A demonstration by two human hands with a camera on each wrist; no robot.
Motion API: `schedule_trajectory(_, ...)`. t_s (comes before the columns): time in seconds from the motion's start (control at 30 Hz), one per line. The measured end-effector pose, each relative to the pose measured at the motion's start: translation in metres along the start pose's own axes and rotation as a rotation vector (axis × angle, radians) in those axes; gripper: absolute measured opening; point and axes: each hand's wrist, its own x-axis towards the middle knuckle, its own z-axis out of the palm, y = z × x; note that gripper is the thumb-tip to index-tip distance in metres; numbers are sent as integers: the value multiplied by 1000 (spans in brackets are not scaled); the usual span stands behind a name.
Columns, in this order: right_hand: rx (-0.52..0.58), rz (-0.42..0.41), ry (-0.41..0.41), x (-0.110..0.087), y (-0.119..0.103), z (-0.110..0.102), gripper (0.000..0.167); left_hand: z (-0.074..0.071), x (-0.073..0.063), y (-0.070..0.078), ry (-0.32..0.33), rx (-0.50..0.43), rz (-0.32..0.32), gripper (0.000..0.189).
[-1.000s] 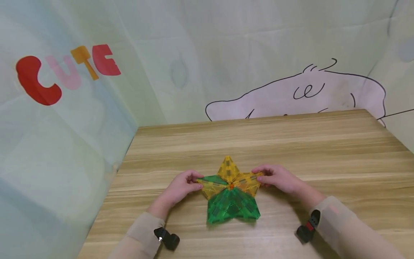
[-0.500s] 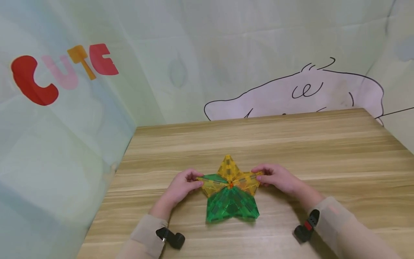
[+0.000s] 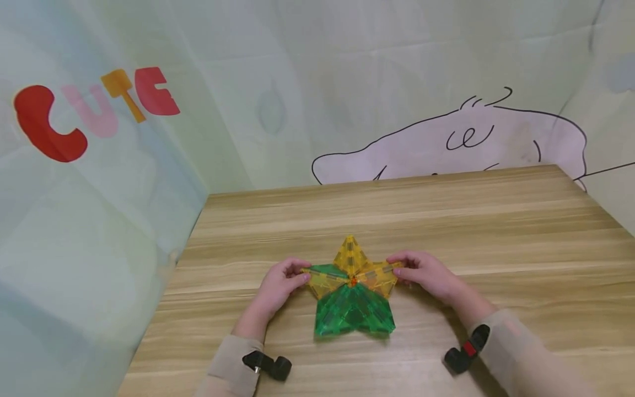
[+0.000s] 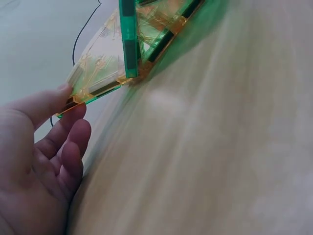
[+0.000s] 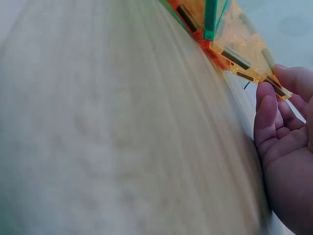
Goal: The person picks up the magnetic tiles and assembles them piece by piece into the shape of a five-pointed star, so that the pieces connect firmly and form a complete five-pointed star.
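Observation:
A star built of translucent magnetic tiles (image 3: 354,309) is in the middle of the head view, yellow-orange on its upper points and green on its two lower points. My left hand (image 3: 280,284) pinches the tip of its left point between thumb and fingers. On the opposite side, my right hand (image 3: 426,273) pinches the tip of the right point. Dark magnet strips show along the orange tile edges (image 4: 105,88) in the left wrist view. In the right wrist view the thumb and forefinger grip an orange corner (image 5: 279,88), close over the table.
The wood-grain table (image 3: 496,231) spreads around the star. Behind it hangs a pale cloth backdrop (image 3: 372,82) with a line drawing, and coloured letters (image 3: 52,124) mark the left side. Each wrist wears a black camera, such as the left one (image 3: 280,368).
Both hands keep their pinch on the star. In the head view the star shifts very slightly up, and the left wrist and its camera shift to the right.

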Motion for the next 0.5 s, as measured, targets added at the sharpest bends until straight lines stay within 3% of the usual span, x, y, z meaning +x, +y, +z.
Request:
schedule_trajectory(0.2, 50, -3, 29, 0, 3, 0, 37, 2, 11, -20, 39, -36, -9, 24)
schedule_trajectory(0.5, 61, -20, 59, 0, 7, 0, 37, 5, 13, -25, 78, -59, -8, 22)
